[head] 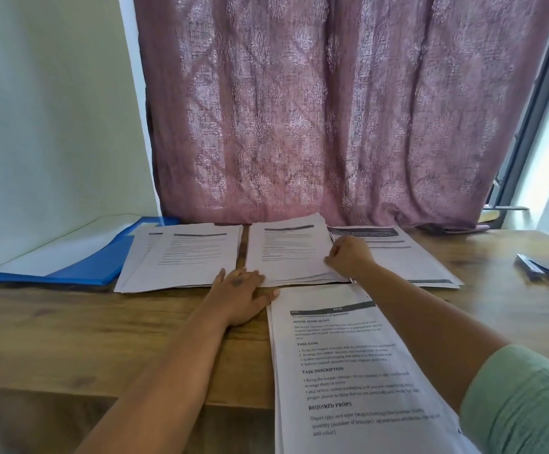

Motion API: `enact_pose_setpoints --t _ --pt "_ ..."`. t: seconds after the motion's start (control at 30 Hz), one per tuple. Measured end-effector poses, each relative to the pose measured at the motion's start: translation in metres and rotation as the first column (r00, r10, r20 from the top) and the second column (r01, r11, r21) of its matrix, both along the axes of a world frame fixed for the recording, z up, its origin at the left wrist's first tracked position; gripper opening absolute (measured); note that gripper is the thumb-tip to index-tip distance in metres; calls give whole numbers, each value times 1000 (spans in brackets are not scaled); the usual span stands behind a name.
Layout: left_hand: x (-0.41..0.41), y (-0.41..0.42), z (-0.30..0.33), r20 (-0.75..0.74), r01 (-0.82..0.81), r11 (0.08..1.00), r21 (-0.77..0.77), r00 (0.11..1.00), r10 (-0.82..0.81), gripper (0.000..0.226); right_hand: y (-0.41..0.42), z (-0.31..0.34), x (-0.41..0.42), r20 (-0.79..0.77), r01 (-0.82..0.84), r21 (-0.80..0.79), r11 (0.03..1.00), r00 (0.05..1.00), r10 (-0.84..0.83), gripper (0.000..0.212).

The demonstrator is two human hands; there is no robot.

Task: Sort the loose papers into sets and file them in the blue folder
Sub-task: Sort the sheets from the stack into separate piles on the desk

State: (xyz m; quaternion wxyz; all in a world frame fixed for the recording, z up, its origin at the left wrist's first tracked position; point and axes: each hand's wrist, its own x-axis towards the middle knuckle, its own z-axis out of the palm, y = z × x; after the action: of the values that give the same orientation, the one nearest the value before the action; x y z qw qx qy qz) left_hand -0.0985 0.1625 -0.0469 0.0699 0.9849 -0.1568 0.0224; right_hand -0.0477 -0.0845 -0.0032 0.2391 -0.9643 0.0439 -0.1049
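Observation:
Three stacks of printed papers lie in a row at the back of the wooden table: a left stack (pixel 181 257), a middle stack (pixel 286 250) and a right stack (pixel 407 260). A fourth stack (pixel 355 365) lies nearer, hanging over the table's front edge. The blue folder (pixel 79 267) lies open at the far left with a white sheet in it. My left hand (pixel 240 296) rests flat at the front edge of the middle stack, fingers apart. My right hand (pixel 348 257) pinches the right edge of the middle stack's sheets.
A dark stapler (pixel 536 268) lies on the table at the right. A mauve patterned curtain (pixel 332 109) hangs behind the papers. A pale wall (pixel 53 126) stands to the left. The wooden table (pixel 86 339) shows bare wood at the front left.

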Motion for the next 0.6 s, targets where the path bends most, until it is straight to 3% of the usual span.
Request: enact_pose_setpoints --t 0.1,0.17,0.2,0.27,0.33,0.37,0.47,0.6 --pt "1 0 1 33 5 1000 5 999 -5 72 1 5 -3 -53 -68 -156 985 997 60 46" --pt "-2 -1 1 74 11 1000 -22 997 -9 72 -2 10 -7 -42 -96 -176 980 995 90 42" --pt "-3 -1 1 93 17 997 -70 996 -11 72 -6 15 -10 -16 -114 -125 986 994 113 35" --pt "-6 -2 1 106 18 960 -281 994 13 67 -25 22 -18 54 -144 164 976 989 137 22" --pt "-7 -5 1 176 9 882 -472 981 84 53 -50 30 -34 49 -162 457 875 986 157 21" --pt "-7 -7 2 216 0 856 -518 968 131 45 -63 31 -41 40 -152 521 840 987 154 21" --pt "-11 -22 4 136 -59 759 -648 972 192 36 -97 11 -64 -20 -84 549 832 993 113 16" --pt "-18 -43 0 -29 -115 725 -679 991 130 43 -110 -30 -83 -80 -60 543 838 989 123 32"
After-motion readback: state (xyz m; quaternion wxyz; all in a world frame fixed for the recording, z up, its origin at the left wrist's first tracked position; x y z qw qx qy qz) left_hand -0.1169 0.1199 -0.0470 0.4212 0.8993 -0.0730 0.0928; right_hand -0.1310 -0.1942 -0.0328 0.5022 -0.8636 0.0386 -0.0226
